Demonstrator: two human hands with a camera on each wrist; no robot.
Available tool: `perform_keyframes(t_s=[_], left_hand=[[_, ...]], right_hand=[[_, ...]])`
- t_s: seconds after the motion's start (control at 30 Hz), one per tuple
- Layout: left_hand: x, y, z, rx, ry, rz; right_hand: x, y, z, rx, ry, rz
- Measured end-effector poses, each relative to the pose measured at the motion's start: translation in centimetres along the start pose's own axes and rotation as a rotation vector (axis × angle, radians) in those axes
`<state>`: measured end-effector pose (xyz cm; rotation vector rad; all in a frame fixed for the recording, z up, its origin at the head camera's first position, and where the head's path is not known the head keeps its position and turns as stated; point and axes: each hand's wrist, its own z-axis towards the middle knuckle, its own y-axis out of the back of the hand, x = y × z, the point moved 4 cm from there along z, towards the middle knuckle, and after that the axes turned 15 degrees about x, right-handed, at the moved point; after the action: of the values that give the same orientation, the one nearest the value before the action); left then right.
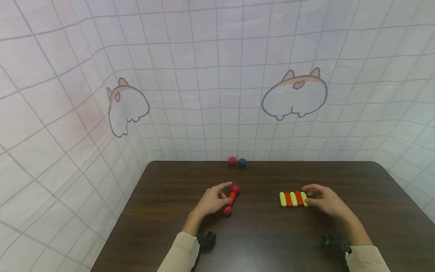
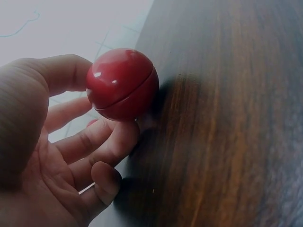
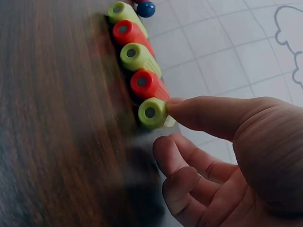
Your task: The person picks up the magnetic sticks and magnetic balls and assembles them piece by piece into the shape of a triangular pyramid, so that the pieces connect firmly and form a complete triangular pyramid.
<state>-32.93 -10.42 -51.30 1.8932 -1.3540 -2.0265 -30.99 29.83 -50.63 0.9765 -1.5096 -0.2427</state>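
Note:
On the left side of the table, my left hand (image 1: 212, 199) holds a red magnetic rod (image 1: 232, 197) between thumb and fingers. This rod has a red ball (image 1: 227, 210) at its near end and another red ball (image 1: 235, 189) at its far end. In the left wrist view the near ball (image 2: 123, 85) hides most of the rod. My right hand (image 1: 324, 199) pinches the rightmost yellow-green magnetic rod (image 1: 304, 199), thumb against its side in the right wrist view. That rod ends a side-by-side row of alternating yellow-green and red rods (image 1: 288, 199), with dark round cores in their ends.
At the table's back edge sit a red ball (image 1: 232, 161) and a blue ball (image 1: 242, 163), side by side. A white gridded curtain (image 1: 204, 75) with cartoon animals hangs behind and beside the dark wooden table (image 1: 258, 241).

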Motion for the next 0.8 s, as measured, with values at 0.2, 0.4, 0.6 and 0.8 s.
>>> perform_keyframes(t_s=[0.2,0.4,0.6,0.8], left_hand=[[-0.1,-0.1,0.0,0.002,0.005,-0.007],[0.2,-0.2,0.1,0.009,0.017,-0.02],[0.2,-0.2,0.1,0.01,0.013,-0.025],[0.1,-0.3,0.1,0.01,0.015,-0.027]], right_hand=[[-0.8,0.8,-0.5,-0.028,-0.001,-0.049],[-1.1,1.2,-0.9,-0.018,0.004,-0.039],[-1.1,1.1,-0.8,-0.003,-0.011,-0.051],[-1.1,0.9,-0.8,-0.018,-0.018,-0.072]])
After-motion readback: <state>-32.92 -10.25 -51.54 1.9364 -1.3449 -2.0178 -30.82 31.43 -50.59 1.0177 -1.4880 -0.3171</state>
